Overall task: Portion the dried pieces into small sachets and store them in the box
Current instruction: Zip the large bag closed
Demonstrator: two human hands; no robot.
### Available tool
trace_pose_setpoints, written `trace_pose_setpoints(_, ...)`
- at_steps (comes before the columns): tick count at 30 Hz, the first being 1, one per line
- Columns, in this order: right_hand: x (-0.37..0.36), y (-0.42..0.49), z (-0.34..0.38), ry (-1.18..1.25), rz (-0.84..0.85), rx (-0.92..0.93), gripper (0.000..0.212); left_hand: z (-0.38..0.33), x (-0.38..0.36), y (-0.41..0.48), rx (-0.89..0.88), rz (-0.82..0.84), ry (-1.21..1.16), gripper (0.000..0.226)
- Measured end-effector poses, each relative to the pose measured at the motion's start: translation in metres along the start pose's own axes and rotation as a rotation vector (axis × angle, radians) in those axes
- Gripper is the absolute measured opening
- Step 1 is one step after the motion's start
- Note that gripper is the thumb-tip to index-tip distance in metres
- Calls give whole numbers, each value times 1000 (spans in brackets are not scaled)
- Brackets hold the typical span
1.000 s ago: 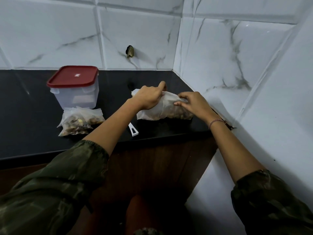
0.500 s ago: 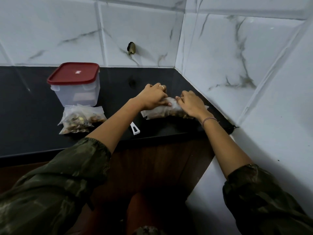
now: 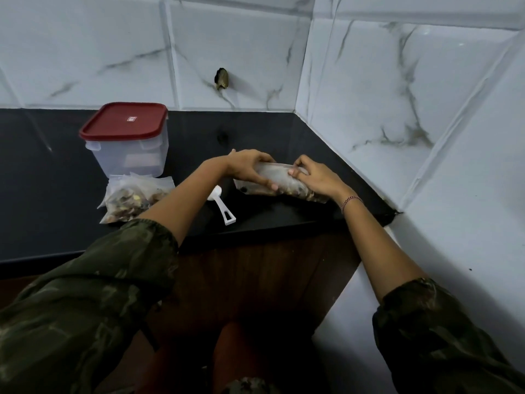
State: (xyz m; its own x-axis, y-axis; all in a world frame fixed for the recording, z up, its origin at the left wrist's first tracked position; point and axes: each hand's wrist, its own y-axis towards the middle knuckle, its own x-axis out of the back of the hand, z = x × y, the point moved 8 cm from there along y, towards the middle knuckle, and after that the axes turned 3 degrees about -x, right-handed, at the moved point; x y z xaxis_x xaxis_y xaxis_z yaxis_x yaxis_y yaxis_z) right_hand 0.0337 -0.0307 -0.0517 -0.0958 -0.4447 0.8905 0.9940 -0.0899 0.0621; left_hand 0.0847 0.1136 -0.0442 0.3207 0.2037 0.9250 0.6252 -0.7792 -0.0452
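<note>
A large clear bag of dried pieces (image 3: 279, 180) lies on the black counter (image 3: 42, 180) near the right corner, folded over on itself. My left hand (image 3: 250, 167) grips its left part, thumb under and fingers over. My right hand (image 3: 312, 177) pinches its folded top from the right. A pile of small filled sachets (image 3: 133, 196) lies in front of a clear plastic box with a red lid (image 3: 125, 137); the lid is on. A white plastic scoop (image 3: 221, 207) lies on the counter between the sachets and the bag, partly behind my left forearm.
White marble-look tiled walls close the counter at the back and the right. A small dark fitting (image 3: 222, 78) sticks out of the back wall. The counter's front edge runs just below the scoop, with a brown wooden cabinet front (image 3: 255, 280) beneath.
The bag's tall upright top has been pressed down and folded over, so the bag now lies low and rolled. Both hands have come closer together on it.
</note>
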Motion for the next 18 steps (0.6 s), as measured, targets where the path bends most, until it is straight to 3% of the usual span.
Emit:
trace_pose_setpoints(3, 1, 0, -3, 72, -33, -65, 21, -3, 13, 0, -43, -38, 33, 55)
trace_pose_setpoints(6, 6, -5, -3, 97, -164, -133, 13, -21, 22, 2, -19, -132, 452, 44)
trace_pose_setpoints(8, 8, -12, 2, 38, -238, -152, 14, -43, 28, 1, -22, -280, 738, 37)
trace_pose_setpoints(10, 7, -19, 11, -13, -253, -151, 16, -55, 30, 0, 5, -424, 837, 31)
trace_pose_setpoints(18, -9, -29, 24, 277, -135, -152, 15, -25, 16, -1, 187, -478, 207, 28)
